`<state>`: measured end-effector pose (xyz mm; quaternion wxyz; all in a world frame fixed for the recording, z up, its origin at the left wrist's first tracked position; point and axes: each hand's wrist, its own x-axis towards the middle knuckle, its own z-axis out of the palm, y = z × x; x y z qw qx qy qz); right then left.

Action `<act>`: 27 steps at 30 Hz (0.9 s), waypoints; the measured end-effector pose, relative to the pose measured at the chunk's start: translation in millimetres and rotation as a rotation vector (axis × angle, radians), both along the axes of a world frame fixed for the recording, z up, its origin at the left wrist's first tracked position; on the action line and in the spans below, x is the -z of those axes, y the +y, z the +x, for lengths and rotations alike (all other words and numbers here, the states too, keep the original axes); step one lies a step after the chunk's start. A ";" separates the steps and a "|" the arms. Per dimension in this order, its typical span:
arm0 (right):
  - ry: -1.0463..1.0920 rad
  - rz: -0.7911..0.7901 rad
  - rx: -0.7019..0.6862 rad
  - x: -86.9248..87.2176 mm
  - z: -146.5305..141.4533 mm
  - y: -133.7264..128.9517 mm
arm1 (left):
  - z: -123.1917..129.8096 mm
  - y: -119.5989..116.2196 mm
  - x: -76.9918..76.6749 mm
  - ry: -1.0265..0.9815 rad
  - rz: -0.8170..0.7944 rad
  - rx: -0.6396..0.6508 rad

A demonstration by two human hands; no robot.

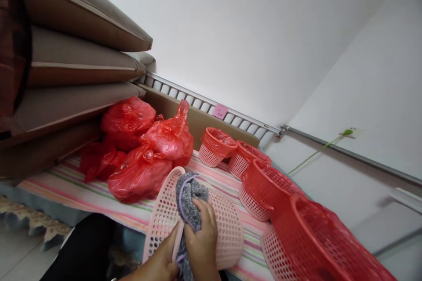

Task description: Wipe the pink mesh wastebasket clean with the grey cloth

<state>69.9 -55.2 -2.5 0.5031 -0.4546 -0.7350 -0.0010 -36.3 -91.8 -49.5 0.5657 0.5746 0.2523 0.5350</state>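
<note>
A pale pink perforated basket point(227, 221) lies tilted on the striped cloth point(82, 189), its opening facing left. Closed on the near part of its rim is my left hand point(166, 250). My right hand point(202, 237) grips a grey cloth with purple edging point(189, 199), pressing it over the rim and the outside of the basket. Part of the cloth hangs down between the two hands. My left fingertips are partly hidden by the basket and the cloth.
Red plastic bags point(141, 171) sit at the left beside stacked cushions point(82, 61). Several baskets lined with red bags point(257, 189) stand in a row at the right. Behind are a radiator point(184, 92) with a pink note point(220, 110) and a green cable point(316, 153).
</note>
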 end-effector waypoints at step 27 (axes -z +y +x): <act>0.189 -0.192 0.060 -14.8 21.8 8.1 | 9.9 -8.6 -54.6 0.110 0.002 0.033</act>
